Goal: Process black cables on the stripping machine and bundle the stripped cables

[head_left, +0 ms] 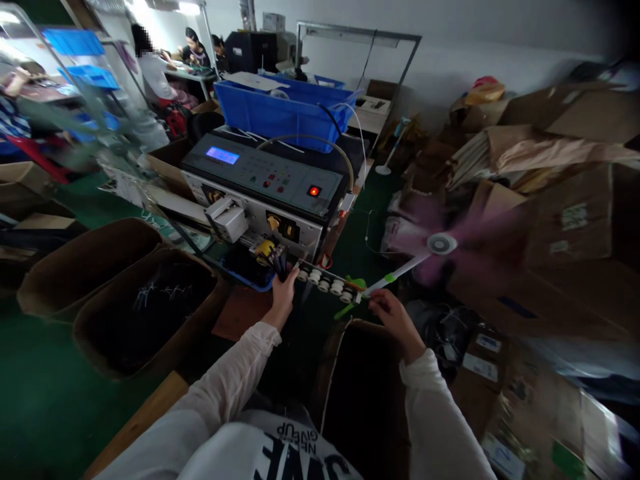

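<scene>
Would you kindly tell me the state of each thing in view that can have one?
Machine display, lit blue
Red switch, lit
Ceiling lamp, lit
Fan, apparently spinning, blades blurred
Blue crate, open
Bin between the forearms, open
Left hand, closed on dark strands
Right hand, fingers bent

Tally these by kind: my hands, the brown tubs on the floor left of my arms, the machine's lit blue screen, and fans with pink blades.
Hands: 2 (left hand, right hand)
Brown tubs: 2 (outer tub, inner tub)
Lit blue screen: 1
Pink-bladed fan: 1
Total: 6
</scene>
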`<state>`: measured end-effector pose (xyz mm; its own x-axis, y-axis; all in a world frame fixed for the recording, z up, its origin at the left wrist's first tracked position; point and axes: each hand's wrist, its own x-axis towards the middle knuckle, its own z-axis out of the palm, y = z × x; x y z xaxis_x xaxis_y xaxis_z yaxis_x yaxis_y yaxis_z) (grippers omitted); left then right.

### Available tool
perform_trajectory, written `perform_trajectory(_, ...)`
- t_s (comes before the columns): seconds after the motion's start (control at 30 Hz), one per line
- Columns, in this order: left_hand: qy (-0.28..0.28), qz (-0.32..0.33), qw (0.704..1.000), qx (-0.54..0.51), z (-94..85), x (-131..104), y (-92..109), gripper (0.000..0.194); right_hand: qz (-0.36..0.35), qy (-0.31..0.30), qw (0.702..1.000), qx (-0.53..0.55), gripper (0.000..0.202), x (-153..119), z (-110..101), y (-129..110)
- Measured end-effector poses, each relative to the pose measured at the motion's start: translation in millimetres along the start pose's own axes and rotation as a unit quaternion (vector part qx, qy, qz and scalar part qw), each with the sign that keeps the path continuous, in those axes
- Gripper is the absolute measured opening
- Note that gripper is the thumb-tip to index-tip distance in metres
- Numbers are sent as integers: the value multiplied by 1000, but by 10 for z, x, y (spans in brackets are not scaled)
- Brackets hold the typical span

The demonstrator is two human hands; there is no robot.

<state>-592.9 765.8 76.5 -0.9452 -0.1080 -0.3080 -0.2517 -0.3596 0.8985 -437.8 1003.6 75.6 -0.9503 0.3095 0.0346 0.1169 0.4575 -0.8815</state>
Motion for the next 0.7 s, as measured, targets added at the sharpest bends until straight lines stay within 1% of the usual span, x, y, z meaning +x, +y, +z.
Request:
perform_trajectory(0.1, 11, -23, 1000, -10, -21, 40, 51, 29, -19, 11, 1000, 1, 30, 68, 106, -64)
perform_trajectory(0.2, 10, -44, 999, -19, 17, 93, 105, 33, -34, 18, 999, -11, 28, 111, 178, -127)
perform_trajectory(0.3, 9, -65, 997, -37, 57, 135, 148, 35, -56, 35, 998, -23, 27, 108, 187, -169)
perform_trajectory(0.4, 14, -83, 995, -57, 64, 163, 177, 36, -78, 80, 992, -55, 27, 74, 143, -247)
perform_trajectory(0.5, 13, -104, 992, -74, 38, 192, 187, 38, -93, 106, 986, -91, 22, 42, 102, -432)
perform_trajectory(0.63, 7, -119, 989, -91, -15, 247, 165, 37, -118, 95, 982, -112, 18, 36, 121, -744)
perform_trajectory(0.7, 0, -119, 988, -95, -27, 277, 151, 35, -133, 85, 981, -109, 16, 54, 163, -855)
